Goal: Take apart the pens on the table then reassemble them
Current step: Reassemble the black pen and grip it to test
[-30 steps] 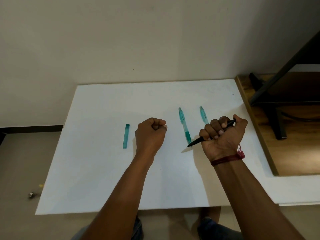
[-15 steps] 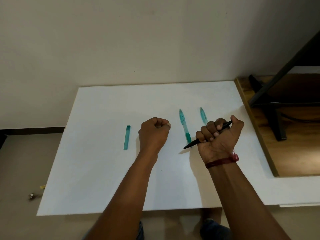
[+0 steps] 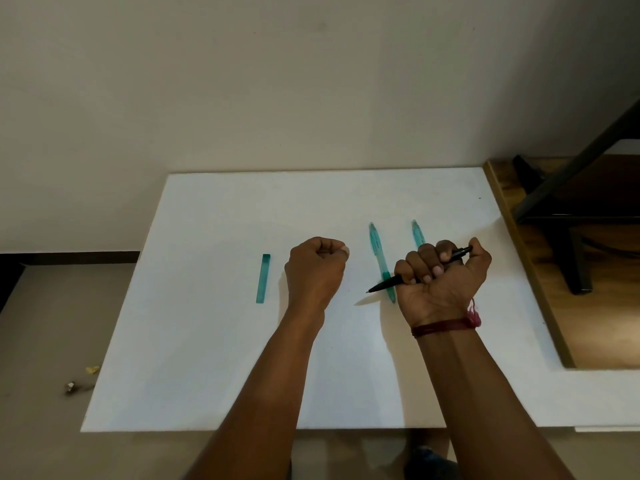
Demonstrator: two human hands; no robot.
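Three pens are in sight, and the one in play is the slim black pen [image 3: 385,283]. The right hand [image 3: 445,284] grips it, fingers wrapped round its middle in a fist over the white table [image 3: 207,341], with the tip poking out to the left and the clicker end showing by the thumb. It looks light, stiff and smooth, apt to spin in a loose grip. I'd take the barrel in one hand and the tapered front section in the other to unscrew it, and watch for small inner parts springing free. The left hand [image 3: 317,268] is balled up nearby, and I cannot tell whether anything is inside it. A teal pen [image 3: 376,252] lies beneath the black tip, a second teal pen [image 3: 418,233] lies beyond the right knuckles, and a short teal piece [image 3: 263,278] lies left of the left hand.
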